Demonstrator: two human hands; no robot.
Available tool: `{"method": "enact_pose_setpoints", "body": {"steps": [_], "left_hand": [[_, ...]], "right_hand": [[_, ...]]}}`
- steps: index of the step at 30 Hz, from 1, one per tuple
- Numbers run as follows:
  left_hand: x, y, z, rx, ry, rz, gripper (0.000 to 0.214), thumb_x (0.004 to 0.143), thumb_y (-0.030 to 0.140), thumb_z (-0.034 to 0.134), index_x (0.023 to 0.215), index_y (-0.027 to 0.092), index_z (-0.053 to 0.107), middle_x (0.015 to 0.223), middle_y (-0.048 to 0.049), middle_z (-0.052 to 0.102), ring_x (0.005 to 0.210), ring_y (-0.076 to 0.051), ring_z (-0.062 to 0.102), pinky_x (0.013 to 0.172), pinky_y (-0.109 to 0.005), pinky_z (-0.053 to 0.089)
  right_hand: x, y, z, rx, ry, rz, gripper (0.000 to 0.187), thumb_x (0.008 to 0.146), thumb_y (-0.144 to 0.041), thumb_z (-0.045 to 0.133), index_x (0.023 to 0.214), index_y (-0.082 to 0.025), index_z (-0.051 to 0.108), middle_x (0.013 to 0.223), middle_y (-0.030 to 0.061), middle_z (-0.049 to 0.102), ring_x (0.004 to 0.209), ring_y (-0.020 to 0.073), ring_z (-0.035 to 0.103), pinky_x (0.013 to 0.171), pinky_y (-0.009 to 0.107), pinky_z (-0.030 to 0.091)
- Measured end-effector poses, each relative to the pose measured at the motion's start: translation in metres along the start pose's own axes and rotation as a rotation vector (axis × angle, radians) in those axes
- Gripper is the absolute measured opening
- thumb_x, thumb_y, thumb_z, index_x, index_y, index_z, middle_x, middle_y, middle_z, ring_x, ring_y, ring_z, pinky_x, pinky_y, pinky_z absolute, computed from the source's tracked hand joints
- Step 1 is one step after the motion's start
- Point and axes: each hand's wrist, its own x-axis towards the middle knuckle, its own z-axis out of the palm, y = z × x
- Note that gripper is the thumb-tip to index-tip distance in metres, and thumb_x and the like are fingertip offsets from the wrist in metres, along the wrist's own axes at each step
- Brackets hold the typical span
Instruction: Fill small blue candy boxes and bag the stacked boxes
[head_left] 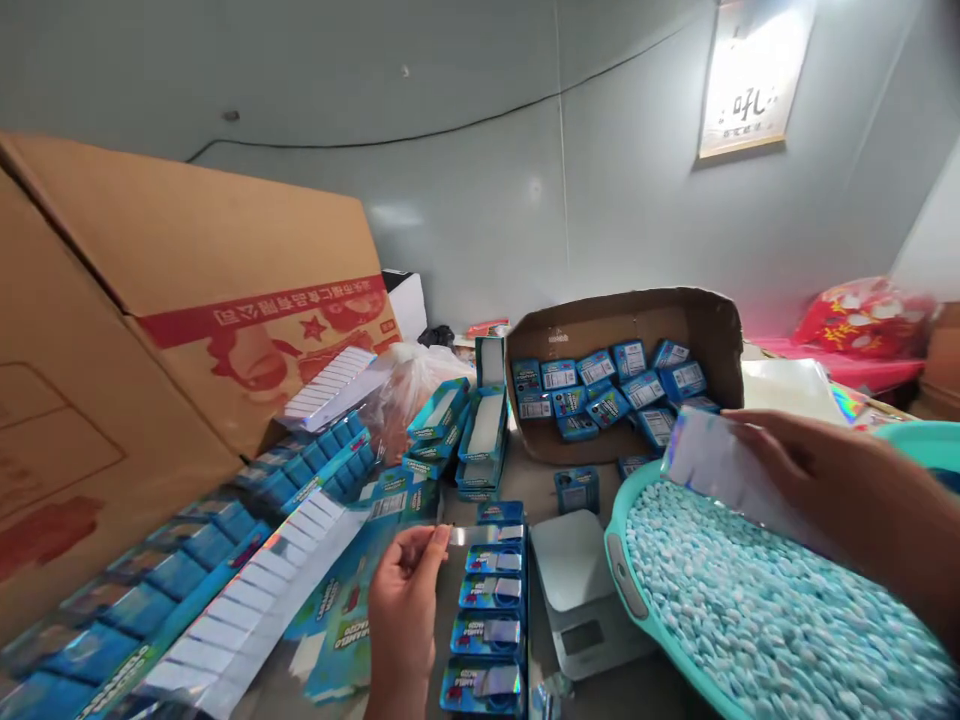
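Observation:
My left hand pinches one end of a narrow, shiny clear sticker between thumb and finger. The sticker's other end reaches the top of a small blue box in a row. Several similar blue boxes stand in line towards me, each with a shiny strip across its top. My right hand grips a pale, glossy sticker sheet above the turquoise basin. Small pale-blue candies fill that basin.
A small scale lies between the row and basin. Behind stands a cardboard box with loose blue packs. Display trays are stacked nearby. At left are a large carton, packed blue boxes and a white strip sheet.

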Motion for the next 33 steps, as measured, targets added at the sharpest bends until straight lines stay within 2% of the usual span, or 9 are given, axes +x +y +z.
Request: {"method": "enact_pose_setpoints", "body": {"steps": [3,6,10,12,18,22,25,28,33], "left_hand": [[0.003,-0.001,0.008,-0.016,0.009,-0.060,0.056,0.053,0.054,0.088,0.085,0.015,0.063,0.071,0.0001,0.065,0.066,-0.014,0.058,0.063,-0.024,0.048],[0.006,0.001,0.022,-0.031,-0.061,-0.130,0.058,0.048,0.054,0.089,0.083,0.016,0.062,0.066,0.0019,0.062,0.063,-0.013,0.057,0.061,-0.023,0.047],[0.016,0.004,0.038,-0.050,-0.253,-0.223,0.057,0.046,0.053,0.091,0.079,0.015,0.063,0.062,0.0017,0.060,0.056,-0.011,0.052,0.054,-0.022,0.042],[0.022,0.006,0.044,-0.048,-0.362,-0.260,0.056,0.046,0.051,0.092,0.076,0.014,0.063,0.060,0.0019,0.058,0.055,-0.010,0.050,0.053,-0.021,0.040],[0.039,0.004,0.058,-0.018,-0.504,-0.323,0.060,0.049,0.057,0.089,0.082,0.015,0.061,0.058,0.0050,0.054,0.051,-0.007,0.046,0.050,-0.019,0.036],[0.053,-0.011,0.063,0.073,-0.498,-0.283,0.060,0.049,0.059,0.085,0.081,0.014,0.060,0.057,0.0029,0.056,0.050,-0.010,0.049,0.048,-0.021,0.036],[0.064,-0.025,0.064,0.188,-0.445,-0.170,0.058,0.053,0.054,0.084,0.088,0.015,0.061,0.065,-0.0025,0.066,0.058,-0.016,0.060,0.057,-0.024,0.044],[0.072,-0.037,0.063,0.316,-0.419,-0.064,0.060,0.059,0.046,0.081,0.107,0.017,0.061,0.075,-0.0044,0.073,0.072,-0.022,0.069,0.069,-0.029,0.049],[0.073,-0.051,0.062,0.480,-0.459,-0.034,0.039,0.067,0.034,0.075,0.101,0.020,0.067,0.073,-0.0025,0.074,0.072,-0.024,0.070,0.070,-0.031,0.050]], "right_hand": [[0.006,0.011,0.033,-0.140,-0.447,0.036,0.025,0.096,-0.027,0.052,0.107,-0.022,0.075,0.095,0.0125,0.073,0.082,0.0254,0.069,0.070,0.037,0.045],[0.000,0.013,0.057,-0.250,-0.652,-0.031,0.023,0.098,-0.024,0.051,0.103,-0.019,0.072,0.098,0.0123,0.071,0.087,0.0245,0.068,0.071,0.033,0.044],[-0.003,-0.023,0.070,-0.504,-0.419,-0.142,0.020,0.097,-0.023,0.054,0.108,-0.015,0.069,0.107,0.0158,0.066,0.097,0.0291,0.064,0.078,0.037,0.043],[-0.003,-0.054,0.078,-0.359,-0.355,-0.200,0.023,0.099,-0.027,0.053,0.112,-0.016,0.069,0.111,0.0142,0.065,0.104,0.0288,0.062,0.086,0.038,0.044],[-0.012,-0.126,0.143,0.680,-0.806,-0.235,0.029,0.092,-0.040,0.063,0.104,-0.016,0.070,0.099,0.0067,0.068,0.091,0.0186,0.064,0.080,0.028,0.050],[-0.014,-0.135,0.188,0.899,-0.904,0.034,0.020,0.088,-0.025,0.059,0.075,-0.011,0.066,0.066,0.0006,0.060,0.064,0.0115,0.056,0.060,0.021,0.044],[-0.015,-0.131,0.209,0.882,-0.872,0.102,0.019,0.085,-0.015,0.055,0.097,-0.009,0.068,0.063,-0.0019,0.057,0.057,0.0099,0.053,0.055,0.020,0.042],[-0.019,-0.124,0.226,0.845,-0.871,0.161,0.048,0.080,-0.009,0.056,0.128,-0.011,0.056,0.060,-0.0066,0.053,0.051,0.0098,0.050,0.049,0.019,0.038],[-0.032,-0.113,0.250,0.764,-0.883,0.172,0.044,0.075,-0.001,0.052,0.117,-0.011,0.057,0.057,-0.0069,0.050,0.052,0.0101,0.047,0.047,0.018,0.032]]}}
